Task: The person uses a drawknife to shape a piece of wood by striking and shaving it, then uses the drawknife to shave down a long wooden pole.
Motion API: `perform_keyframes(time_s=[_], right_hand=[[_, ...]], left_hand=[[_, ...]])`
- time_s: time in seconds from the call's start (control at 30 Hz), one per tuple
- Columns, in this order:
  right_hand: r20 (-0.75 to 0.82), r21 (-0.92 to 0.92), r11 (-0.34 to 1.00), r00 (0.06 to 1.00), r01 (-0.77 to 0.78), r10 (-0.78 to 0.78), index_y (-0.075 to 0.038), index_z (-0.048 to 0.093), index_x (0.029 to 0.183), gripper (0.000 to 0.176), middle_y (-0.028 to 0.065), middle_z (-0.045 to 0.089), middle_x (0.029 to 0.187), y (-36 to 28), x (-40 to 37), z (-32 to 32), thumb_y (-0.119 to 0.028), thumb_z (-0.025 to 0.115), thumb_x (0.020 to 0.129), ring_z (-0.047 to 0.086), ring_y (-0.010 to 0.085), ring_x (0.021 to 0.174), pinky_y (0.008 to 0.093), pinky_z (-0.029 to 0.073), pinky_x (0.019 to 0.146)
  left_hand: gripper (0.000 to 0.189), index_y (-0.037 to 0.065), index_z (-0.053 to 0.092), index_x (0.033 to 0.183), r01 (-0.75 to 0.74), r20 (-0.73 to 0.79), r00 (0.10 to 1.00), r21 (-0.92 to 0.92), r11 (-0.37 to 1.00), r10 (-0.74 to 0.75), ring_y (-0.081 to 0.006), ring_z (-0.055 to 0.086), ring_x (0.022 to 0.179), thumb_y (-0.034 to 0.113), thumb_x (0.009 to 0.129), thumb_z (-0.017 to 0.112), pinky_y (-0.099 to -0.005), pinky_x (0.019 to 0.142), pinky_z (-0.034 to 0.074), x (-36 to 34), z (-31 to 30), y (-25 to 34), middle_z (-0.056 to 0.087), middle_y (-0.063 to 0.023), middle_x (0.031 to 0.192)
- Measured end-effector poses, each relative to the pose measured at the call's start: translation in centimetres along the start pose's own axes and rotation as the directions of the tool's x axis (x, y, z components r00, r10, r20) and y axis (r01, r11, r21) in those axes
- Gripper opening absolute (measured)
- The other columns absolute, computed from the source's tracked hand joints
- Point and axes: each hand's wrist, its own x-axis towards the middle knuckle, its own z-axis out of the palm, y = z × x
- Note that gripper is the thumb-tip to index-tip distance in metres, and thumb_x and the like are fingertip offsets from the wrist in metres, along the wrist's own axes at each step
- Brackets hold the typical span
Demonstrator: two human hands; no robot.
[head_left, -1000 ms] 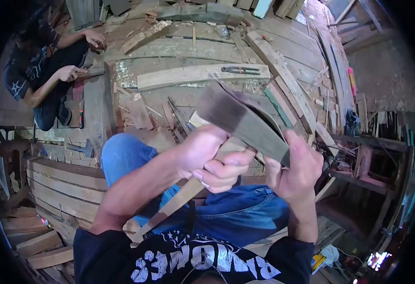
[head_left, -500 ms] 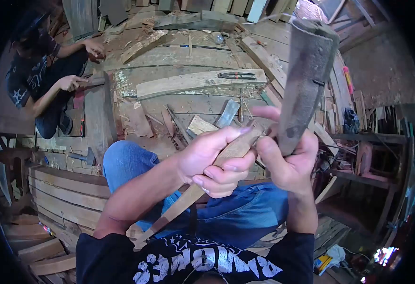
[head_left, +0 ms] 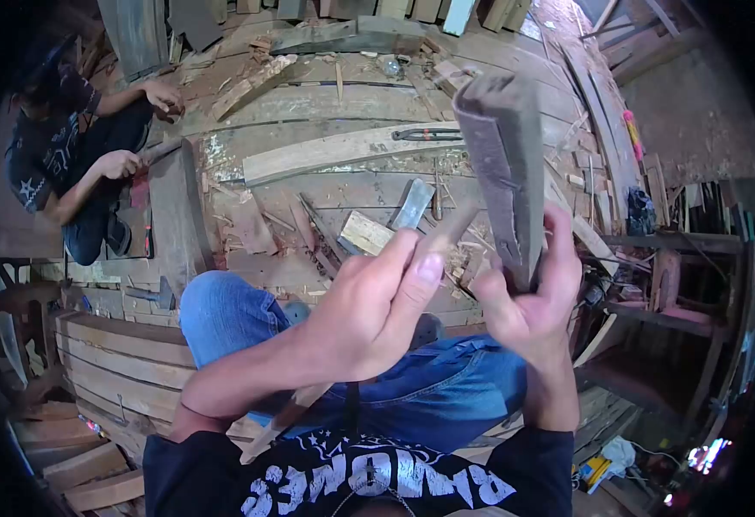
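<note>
My left hand (head_left: 365, 310) is closed around a slim, shaped wooden piece (head_left: 302, 403). One end of that piece slants down toward my shirt, and its blurred tip rises beyond my thumb. Just to the right, my right hand (head_left: 528, 302) grips the narrow lower end of a large grey-brown tapered piece (head_left: 502, 164). This piece stands nearly upright, with a curled, rough-looking upper end and a split or seam down its side. A narrow gap separates the two held things.
Pincers (head_left: 425, 134) lie on a long plank (head_left: 334, 153). Nearer are a whitish block (head_left: 366, 233), a metal blade-like piece (head_left: 414, 204) and wood scraps. A co-worker (head_left: 76, 146) crouches at the left by a thick beam (head_left: 177, 207). Shelving (head_left: 670, 246) stands at the right.
My left hand has turned so its back and thumb face up, and its wooden piece has shifted. The tapered piece in my right hand has swung left and rotated, showing its seam.
</note>
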Motion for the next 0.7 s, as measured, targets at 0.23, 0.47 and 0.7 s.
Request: perform_keyframes(time_s=[0.23,0.47,0.7], right_hand=[[0.105,-0.52,0.805,0.956,0.286,-0.272,-0.002,0.052,0.133,0.053,0.01,0.06,0.075,2.2,-2.2,-0.2,-0.031,0.061,0.089,0.05,0.0207,0.05,0.0322,0.042,0.044],[0.141,-0.562,0.785,0.965,0.261,-0.22,-0.007,0.054,0.132,0.053,0.0077,0.058,0.074,1.1,-1.6,-1.0,-0.023,0.067,0.083,0.047,0.0185,0.05,0.0309,0.039,0.043],[0.246,-0.542,0.798,0.958,0.262,-0.147,-0.003,0.054,0.132,0.052,0.0077,0.057,0.073,0.4,-1.2,-1.3,-0.023,0.066,0.085,0.048,0.018,0.049,0.0316,0.039,0.043]], left_hand=[[0.031,-0.012,0.045,0.105,-0.017,-0.074,0.997,0.038,0.999,0.02,-0.0363,0.06,0.053,0.019,0.101,0.042,-0.0415,0.049,0.044,0.4,-0.5,-0.5,0.054,-0.02,0.058],[0.03,-0.012,0.043,0.107,-0.163,-0.063,0.984,0.095,0.982,0.169,-0.0402,0.058,0.05,0.018,0.1,0.041,-0.0455,0.045,0.043,0.9,0.1,-2.1,0.053,-0.0201,0.053],[0.032,-0.005,0.049,0.101,-0.023,0.034,0.999,0.042,0.999,0.022,-0.028,0.056,0.048,0.025,0.102,0.039,-0.0382,0.047,0.041,0.7,-1.0,-1.1,0.053,-0.0149,0.058]])
